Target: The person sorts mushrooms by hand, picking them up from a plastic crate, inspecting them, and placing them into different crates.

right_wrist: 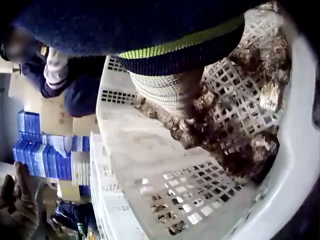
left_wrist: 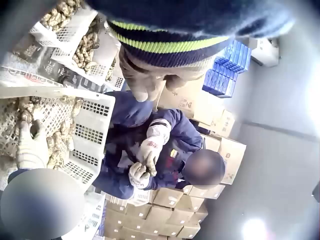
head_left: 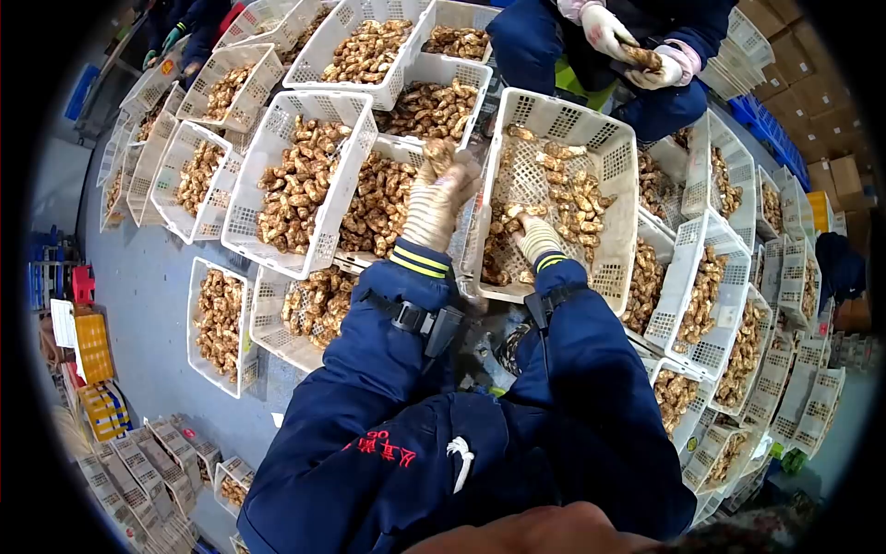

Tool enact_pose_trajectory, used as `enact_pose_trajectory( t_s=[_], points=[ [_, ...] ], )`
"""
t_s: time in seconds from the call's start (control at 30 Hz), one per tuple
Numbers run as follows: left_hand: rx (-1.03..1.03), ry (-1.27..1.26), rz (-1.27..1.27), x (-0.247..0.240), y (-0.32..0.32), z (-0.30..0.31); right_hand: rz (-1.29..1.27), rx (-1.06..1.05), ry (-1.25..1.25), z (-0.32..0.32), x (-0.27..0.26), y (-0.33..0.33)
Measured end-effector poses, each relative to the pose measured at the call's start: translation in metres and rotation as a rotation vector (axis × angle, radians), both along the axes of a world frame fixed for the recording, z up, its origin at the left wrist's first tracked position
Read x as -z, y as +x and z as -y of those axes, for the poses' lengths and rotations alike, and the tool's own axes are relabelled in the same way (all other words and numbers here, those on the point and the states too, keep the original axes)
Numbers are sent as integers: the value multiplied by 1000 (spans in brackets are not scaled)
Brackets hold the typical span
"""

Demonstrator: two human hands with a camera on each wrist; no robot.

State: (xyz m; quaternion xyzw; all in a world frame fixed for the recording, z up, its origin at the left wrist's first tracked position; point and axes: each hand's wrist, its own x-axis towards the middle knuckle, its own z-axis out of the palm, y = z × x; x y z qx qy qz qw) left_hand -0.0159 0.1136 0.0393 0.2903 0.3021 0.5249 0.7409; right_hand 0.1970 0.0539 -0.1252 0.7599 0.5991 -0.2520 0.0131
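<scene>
My left hand (head_left: 438, 198), gloved, is raised beside the upper left rim of the large white crate (head_left: 614, 263). In the left wrist view its stained fingers (left_wrist: 141, 91) hang apart, and no piece shows between them. A brown lump (head_left: 439, 154) lies at its fingertips in the head view; whether it is touched is unclear. My right hand (head_left: 537, 237) reaches down inside the crate among knobbly brown pieces (head_left: 581, 208). In the left wrist view its thumb and finger are spread, touching a piece (left_wrist: 26, 111). The sleeve and crate pieces partly hide it in the right wrist view.
Crates of brown pieces stand left (head_left: 300, 189) and right (head_left: 706, 286), several stacked or overlapping. Across from me sits a person in dark clothes and white gloves (head_left: 604, 32), holding a piece. Cardboard boxes (left_wrist: 170, 197) and blue crates (head_left: 766, 129) stand behind.
</scene>
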Motion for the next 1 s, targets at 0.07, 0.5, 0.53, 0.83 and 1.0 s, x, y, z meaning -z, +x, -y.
enact_pose_trajectory(
  t_s=[0.07, 0.5, 0.53, 0.83, 1.0],
  points=[
    [25, -60, -69, -5, 1, 3, 111, -86, 17, 3, 5, -19],
    [226, -206, -204, 24, 4, -2, 53, 150, -214, -2, 56, 2],
    [252, -205, -223, 25, 4, -3, 43, 191, -262, -4, 40, -4],
    [385, -259, -286, 21, 10, 3, -990, 332, 366, -16, -86, -1],
    [427, -219, -94, 16, 10, 2, -1261, 293, 345, -22, -113, 4]
  ],
)
